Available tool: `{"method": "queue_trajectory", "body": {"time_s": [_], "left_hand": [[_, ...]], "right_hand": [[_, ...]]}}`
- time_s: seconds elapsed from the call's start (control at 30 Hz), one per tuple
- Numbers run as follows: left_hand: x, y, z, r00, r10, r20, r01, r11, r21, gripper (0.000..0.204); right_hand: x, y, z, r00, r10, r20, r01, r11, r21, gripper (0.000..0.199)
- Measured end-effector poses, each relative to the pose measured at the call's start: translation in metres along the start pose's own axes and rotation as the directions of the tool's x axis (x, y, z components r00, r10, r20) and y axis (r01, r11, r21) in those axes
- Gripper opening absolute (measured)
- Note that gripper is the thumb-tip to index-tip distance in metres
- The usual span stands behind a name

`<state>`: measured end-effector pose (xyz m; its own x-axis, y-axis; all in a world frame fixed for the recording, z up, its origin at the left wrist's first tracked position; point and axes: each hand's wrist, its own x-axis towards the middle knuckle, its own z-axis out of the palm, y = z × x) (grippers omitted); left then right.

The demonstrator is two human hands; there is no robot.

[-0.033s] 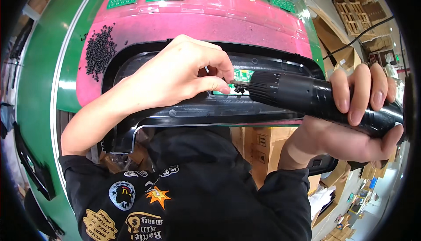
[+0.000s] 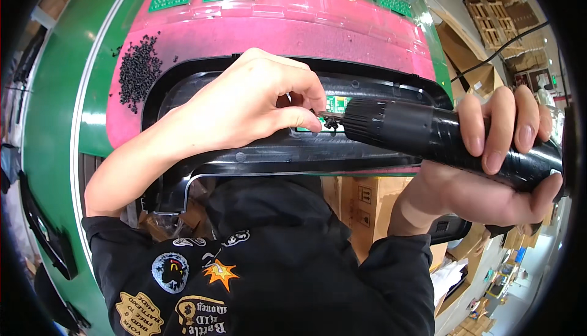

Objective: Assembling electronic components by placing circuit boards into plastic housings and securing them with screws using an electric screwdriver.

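1. The left hand (image 2: 251, 107) pinches a small screw (image 2: 331, 122) at the black panel (image 2: 269, 152), fingers narrow.
2. The screwdriver (image 2: 428, 134) lies lengthwise left to right, tip at the screw.
3. The right hand (image 2: 495, 171) is wrapped around its handle, farther away.

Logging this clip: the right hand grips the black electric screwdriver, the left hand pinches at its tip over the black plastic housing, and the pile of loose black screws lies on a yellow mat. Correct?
Not quite: the head view shows the pile of loose black screws on a pink mat, not a yellow one. The rest holds: the right hand grips the black electric screwdriver, and the left hand pinches at its tip over the black plastic housing.
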<state>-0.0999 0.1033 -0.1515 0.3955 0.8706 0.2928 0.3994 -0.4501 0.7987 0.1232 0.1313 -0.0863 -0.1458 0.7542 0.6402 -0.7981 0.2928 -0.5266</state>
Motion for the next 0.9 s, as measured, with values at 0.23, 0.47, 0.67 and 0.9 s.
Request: {"method": "queue_trajectory", "body": {"time_s": [0.23, 0.47, 0.67, 0.9], "left_hand": [[-0.003, 0.001, 0.003, 0.997, 0.072, -0.017, -0.071, 0.994, 0.088, 0.02], [-0.003, 0.001, 0.005, 0.998, 0.068, -0.008, -0.068, 0.997, 0.028, 0.025], [-0.004, -0.009, 0.007, 1.0, 0.004, 0.025, -0.006, 0.998, 0.064, 0.026], [-0.006, -0.011, 0.006, 0.992, 0.097, 0.084, -0.12, 0.934, 0.338, 0.022]], "right_hand": [[0.0, 0.004, 0.003, 0.988, 0.056, 0.143, -0.047, 0.997, -0.062, 0.04], [0.004, -0.004, -0.002, 0.942, 0.162, 0.295, -0.106, 0.975, -0.196, 0.041], [0.008, -0.012, -0.016, 0.993, 0.047, 0.111, -0.039, 0.997, -0.073, 0.043], [0.031, 0.004, -0.051, 0.945, 0.248, 0.214, -0.196, 0.951, -0.238, 0.042]]}}
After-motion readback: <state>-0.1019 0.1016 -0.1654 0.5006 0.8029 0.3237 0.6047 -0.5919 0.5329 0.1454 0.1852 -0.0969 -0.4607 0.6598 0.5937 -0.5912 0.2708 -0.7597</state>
